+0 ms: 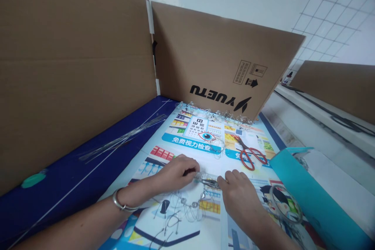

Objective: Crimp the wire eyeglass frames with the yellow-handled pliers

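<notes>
Fingers [234, 175] around pliers [209, 182], printed sheet [202, 160], cardboard walls [211, 54]

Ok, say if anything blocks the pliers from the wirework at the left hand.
Nothing visible: the pliers in the right hand have their tips at the wirework by the left hand. The scissors lie apart, farther off.

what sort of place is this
Probably a makeshift handicraft workstation, judging by the upright cardboard panel, the red-handled scissors and the pliers in the right hand.
</notes>
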`<state>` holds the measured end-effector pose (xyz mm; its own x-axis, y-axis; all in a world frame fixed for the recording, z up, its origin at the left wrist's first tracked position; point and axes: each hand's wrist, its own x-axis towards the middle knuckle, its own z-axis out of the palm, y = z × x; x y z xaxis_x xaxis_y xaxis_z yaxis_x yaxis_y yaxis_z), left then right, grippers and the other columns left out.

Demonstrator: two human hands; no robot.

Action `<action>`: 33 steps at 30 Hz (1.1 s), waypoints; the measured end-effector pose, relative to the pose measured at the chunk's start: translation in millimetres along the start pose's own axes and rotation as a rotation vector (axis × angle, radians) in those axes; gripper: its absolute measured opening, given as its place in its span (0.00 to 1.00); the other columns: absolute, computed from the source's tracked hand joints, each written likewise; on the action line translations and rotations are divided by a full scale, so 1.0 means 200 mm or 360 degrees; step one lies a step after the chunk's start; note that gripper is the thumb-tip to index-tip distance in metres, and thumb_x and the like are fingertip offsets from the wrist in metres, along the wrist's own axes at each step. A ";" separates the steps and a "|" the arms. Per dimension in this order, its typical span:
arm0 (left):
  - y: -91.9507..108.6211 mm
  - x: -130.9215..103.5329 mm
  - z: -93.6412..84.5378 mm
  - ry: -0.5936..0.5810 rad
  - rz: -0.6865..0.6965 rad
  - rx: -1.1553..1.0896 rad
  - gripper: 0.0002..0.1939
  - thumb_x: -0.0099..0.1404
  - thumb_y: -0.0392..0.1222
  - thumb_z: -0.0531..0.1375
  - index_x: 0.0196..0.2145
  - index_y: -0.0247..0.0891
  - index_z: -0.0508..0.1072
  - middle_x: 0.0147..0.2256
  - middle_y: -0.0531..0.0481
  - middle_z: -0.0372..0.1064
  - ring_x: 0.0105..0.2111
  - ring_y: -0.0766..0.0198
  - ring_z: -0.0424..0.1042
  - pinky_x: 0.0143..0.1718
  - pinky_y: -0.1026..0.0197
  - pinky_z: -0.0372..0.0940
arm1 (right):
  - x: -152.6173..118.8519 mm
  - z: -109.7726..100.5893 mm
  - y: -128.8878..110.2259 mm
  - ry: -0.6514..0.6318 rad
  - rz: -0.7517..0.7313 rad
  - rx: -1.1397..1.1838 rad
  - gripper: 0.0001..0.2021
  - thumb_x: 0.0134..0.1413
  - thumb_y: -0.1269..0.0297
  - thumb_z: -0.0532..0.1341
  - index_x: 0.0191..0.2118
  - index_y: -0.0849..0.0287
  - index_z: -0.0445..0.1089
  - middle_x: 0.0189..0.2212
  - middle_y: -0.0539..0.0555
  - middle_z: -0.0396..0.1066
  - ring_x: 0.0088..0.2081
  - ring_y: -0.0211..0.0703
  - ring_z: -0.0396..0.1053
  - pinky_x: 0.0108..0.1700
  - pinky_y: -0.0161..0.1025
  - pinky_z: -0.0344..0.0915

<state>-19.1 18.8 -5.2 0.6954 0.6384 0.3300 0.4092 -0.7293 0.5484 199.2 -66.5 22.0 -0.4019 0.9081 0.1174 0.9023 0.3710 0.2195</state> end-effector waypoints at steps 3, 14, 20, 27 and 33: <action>0.00 0.00 0.00 -0.0013 0.0056 0.0027 0.08 0.58 0.31 0.53 0.34 0.39 0.69 0.30 0.53 0.70 0.32 0.64 0.67 0.40 0.60 0.57 | 0.00 0.01 0.00 0.0013 -0.0014 -0.0013 0.10 0.48 0.75 0.58 0.37 0.56 0.66 0.31 0.53 0.63 0.34 0.44 0.55 0.35 0.41 0.45; 0.01 0.00 -0.01 -0.0007 0.0199 0.0091 0.09 0.59 0.31 0.53 0.35 0.39 0.70 0.30 0.52 0.70 0.32 0.64 0.67 0.39 0.59 0.57 | 0.00 0.03 0.00 0.0042 -0.0028 -0.0021 0.09 0.49 0.75 0.58 0.37 0.57 0.66 0.31 0.53 0.62 0.34 0.44 0.55 0.34 0.41 0.45; 0.05 -0.01 -0.02 -0.0048 0.0289 0.0220 0.09 0.60 0.31 0.52 0.34 0.39 0.70 0.28 0.51 0.68 0.32 0.63 0.65 0.40 0.58 0.56 | 0.00 0.02 -0.01 0.0061 -0.0019 -0.0015 0.09 0.50 0.74 0.57 0.38 0.57 0.66 0.31 0.54 0.62 0.34 0.44 0.55 0.35 0.41 0.46; 0.04 -0.01 -0.02 -0.0086 0.0345 0.0278 0.08 0.61 0.32 0.50 0.31 0.39 0.69 0.26 0.51 0.66 0.30 0.63 0.62 0.39 0.59 0.55 | 0.00 -0.03 0.02 0.0003 -0.0018 0.0042 0.07 0.50 0.74 0.57 0.34 0.57 0.66 0.29 0.53 0.62 0.34 0.43 0.55 0.35 0.41 0.45; 0.04 -0.01 -0.02 -0.0120 0.0331 0.0276 0.09 0.60 0.31 0.51 0.32 0.39 0.69 0.27 0.51 0.67 0.31 0.63 0.62 0.40 0.59 0.54 | -0.01 -0.02 0.04 -0.0022 -0.0038 0.0038 0.08 0.49 0.76 0.56 0.34 0.56 0.66 0.30 0.53 0.62 0.34 0.43 0.55 0.34 0.40 0.45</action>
<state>-20.3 12.4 1.9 0.8144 0.4552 0.3600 0.3435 -0.8780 0.3332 205.9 -65.4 27.8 -0.4214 0.9015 0.0988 0.8960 0.3970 0.1991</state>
